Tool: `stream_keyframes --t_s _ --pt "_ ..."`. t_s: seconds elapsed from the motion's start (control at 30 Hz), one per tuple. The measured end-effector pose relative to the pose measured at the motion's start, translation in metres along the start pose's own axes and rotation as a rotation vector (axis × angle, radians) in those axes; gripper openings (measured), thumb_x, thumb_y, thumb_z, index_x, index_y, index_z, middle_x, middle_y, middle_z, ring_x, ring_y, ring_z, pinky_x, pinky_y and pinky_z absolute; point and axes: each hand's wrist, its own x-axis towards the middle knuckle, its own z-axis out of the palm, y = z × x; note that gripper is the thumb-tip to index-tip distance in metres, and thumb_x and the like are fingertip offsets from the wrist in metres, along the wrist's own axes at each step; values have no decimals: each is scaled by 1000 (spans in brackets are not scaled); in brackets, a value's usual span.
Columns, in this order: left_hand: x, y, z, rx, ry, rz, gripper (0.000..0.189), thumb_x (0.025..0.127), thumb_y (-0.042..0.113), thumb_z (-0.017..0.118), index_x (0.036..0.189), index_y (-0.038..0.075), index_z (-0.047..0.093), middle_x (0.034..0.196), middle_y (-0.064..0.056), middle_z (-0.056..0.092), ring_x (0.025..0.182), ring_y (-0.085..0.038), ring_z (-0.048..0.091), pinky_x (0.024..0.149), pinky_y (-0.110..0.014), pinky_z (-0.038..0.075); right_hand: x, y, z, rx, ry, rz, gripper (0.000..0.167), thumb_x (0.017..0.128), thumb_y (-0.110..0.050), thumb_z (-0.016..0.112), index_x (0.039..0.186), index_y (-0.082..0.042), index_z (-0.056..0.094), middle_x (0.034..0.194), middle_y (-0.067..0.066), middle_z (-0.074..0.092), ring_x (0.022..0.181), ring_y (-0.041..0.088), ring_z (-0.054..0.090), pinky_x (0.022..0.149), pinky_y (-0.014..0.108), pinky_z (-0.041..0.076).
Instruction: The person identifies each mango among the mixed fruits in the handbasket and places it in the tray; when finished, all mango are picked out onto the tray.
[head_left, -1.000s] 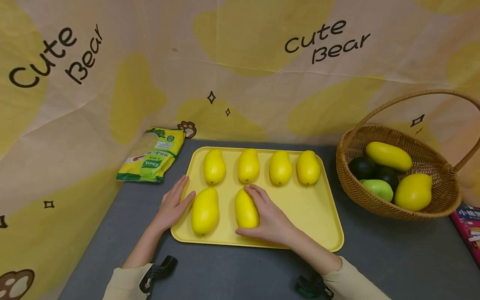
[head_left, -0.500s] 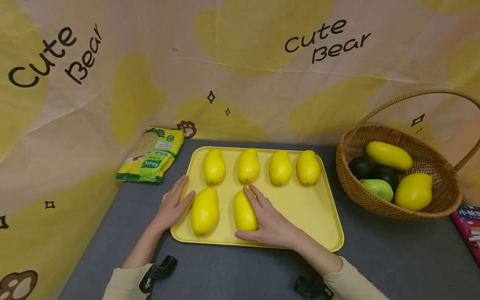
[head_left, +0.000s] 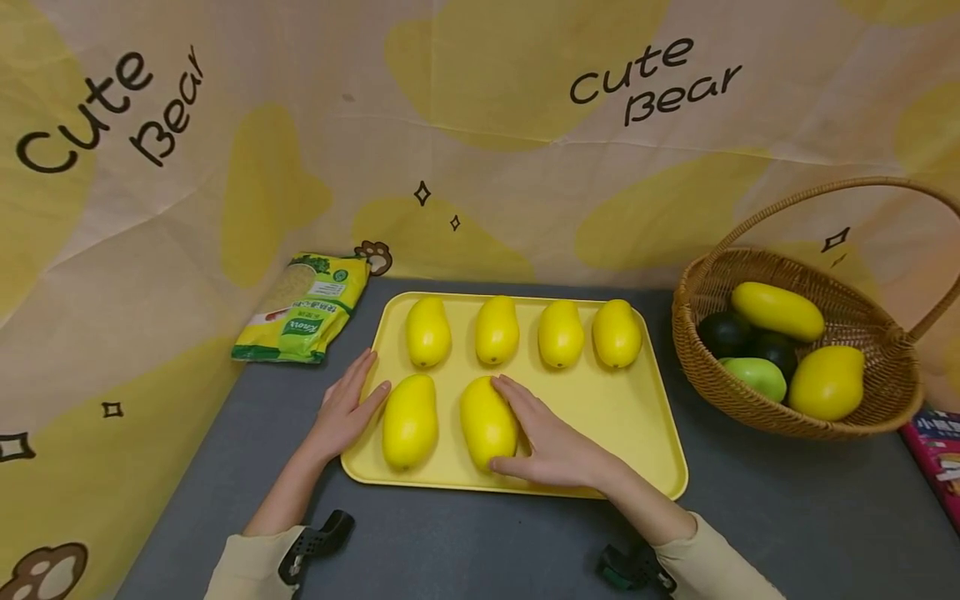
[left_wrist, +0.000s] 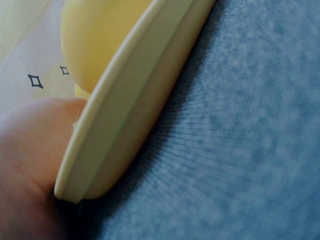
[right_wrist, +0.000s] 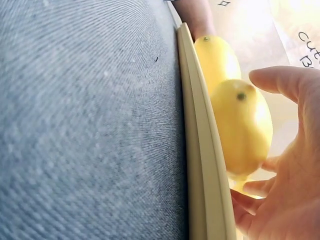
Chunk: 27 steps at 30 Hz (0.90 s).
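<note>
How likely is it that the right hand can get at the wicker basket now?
Likely yes: the wicker basket stands to the right hand's right, with only bare tray and tabletop between.

The yellow tray lay flat on the gray tabletop. It had round corners and a low rim. The front right fruit was bright yellow, smooth and shiny. It lay on its side in the tray, and a little dark dot marked the end by the near rim. The front left fruit lay beside it, with a gap between them. It was yellow too, thinner at the far end and fatter at the near end. Four yellow back fruits lay in a row behind, the right two closest together.
</note>
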Motion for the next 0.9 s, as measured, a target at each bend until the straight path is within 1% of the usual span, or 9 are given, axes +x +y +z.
stream_keyframes --t_s 0.2,0.3,0.43,0.57,0.67,0.9 --pt "0 1 0 -2 2 0 71 104 42 43 155 1 18 160 -20 13 145 -40 13 110 -60 5 1 2 2 -40 32 -35 101 80 -48 72 158 -21 14 161 3 19 145 20 22 114 46 25" --pt "0 1 0 -2 1 1 71 104 42 43 155 1 18 160 -20 13 145 -40 13 110 -60 5 1 3 2 -49 43 -29 101 79 -51 73 158 -22 16 158 -1 24 143 16 25 114 43 26" --pt "0 0 0 -2 0 -1 71 104 43 43 155 1 18 160 -20 13 145 -40 13 110 -60 5 -2 2 1 -46 45 -14 101 80 -57 71 157 -22 17 158 -2 25 142 13 26 114 40 25" --pt "0 0 0 0 1 1 71 104 43 43 155 1 18 160 -20 13 145 -40 14 110 -60 6 -5 1 -3 -22 36 -10 97 83 -51 71 157 -19 18 159 1 23 144 17 24 115 42 24" --pt "0 0 0 -3 3 5 71 104 42 43 155 1 18 160 -20 13 145 -39 14 110 -60 6 -7 1 -4 -23 37 -15 94 83 -45 71 157 -19 19 160 2 22 145 18 24 115 43 24" --pt "-1 1 -1 -7 8 8 70 104 42 43 155 0 18 160 -21 14 145 -40 14 110 -60 6 -5 4 -1 -50 79 -48 94 80 -47 73 156 -18 24 157 0 29 142 18 31 113 43 28"
